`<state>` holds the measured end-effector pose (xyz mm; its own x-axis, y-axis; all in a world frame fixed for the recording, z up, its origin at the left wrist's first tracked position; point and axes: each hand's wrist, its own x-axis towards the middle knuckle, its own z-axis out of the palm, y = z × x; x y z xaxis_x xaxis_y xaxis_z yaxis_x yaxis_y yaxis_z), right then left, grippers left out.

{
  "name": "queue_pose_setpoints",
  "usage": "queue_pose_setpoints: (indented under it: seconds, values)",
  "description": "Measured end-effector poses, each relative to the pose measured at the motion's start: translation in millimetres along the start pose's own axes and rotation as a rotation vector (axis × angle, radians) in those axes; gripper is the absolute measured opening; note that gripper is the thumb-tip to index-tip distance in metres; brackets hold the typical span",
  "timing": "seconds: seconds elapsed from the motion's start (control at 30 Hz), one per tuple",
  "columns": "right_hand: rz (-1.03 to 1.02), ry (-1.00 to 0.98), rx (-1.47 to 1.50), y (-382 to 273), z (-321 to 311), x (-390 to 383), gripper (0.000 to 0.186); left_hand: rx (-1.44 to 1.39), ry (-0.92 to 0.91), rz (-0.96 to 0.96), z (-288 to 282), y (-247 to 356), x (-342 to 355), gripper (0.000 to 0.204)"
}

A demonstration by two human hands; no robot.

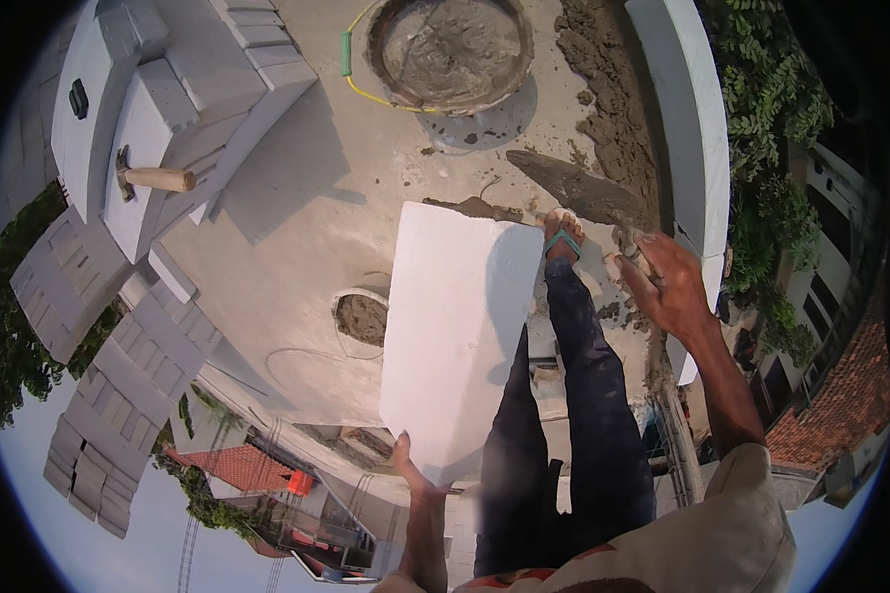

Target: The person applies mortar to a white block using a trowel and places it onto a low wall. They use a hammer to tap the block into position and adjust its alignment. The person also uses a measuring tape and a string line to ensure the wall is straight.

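Clearly, the left hand [422,482] holds a plain white block [453,326]; the right hand's [676,287] grip I cannot tell.

- Block [455,326]: plain white, grey shadow across its right side.
- Bucket handle [371,96]: yellow; grip [346,53], green.
- Mortar [450,49]: grey-brown.
- Trousers [598,381]: dark navy.
- Sandal strap [564,238]: teal.
- Sleeve [752,514]: beige.
- Hammer handle [163,179]: tan.
- Roof tiles [841,385]: orange-red.

We work in hard sunlight from the upper left; the block stack [213,54] and mortar bucket [374,54] cast crisp shadows. The white block [445,326] glares, haze softens our left trouser leg [514,465], and fisheye distortion bends the edges.
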<state>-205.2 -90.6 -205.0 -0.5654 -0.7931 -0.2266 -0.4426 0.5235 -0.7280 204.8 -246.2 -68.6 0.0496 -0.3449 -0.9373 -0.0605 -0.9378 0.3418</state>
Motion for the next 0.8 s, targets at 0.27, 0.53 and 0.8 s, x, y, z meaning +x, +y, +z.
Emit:
queue_pose_setpoints:
  seconds: [0.27, 0.53, 0.8]
  values:
    - [0.481, -0.463, 0.469, 3.9, 76.0, 214.1, 0.055, 0.047, -0.117, 0.013, 18.1, 28.4, -28.1, 0.073]
    - [0.879, 0.15, 1.506, -66.9, 89.8, -86.8, 0.071, -0.028, -0.301, -0.013, 11.3, 66.4, -58.1, 0.072]
    - [0.967, 0.425, 1.847, -308.3, 64.7, -170.7, 0.086, 0.245, -0.548, -0.057, 8.6, 134.4, -83.7, 0.074]
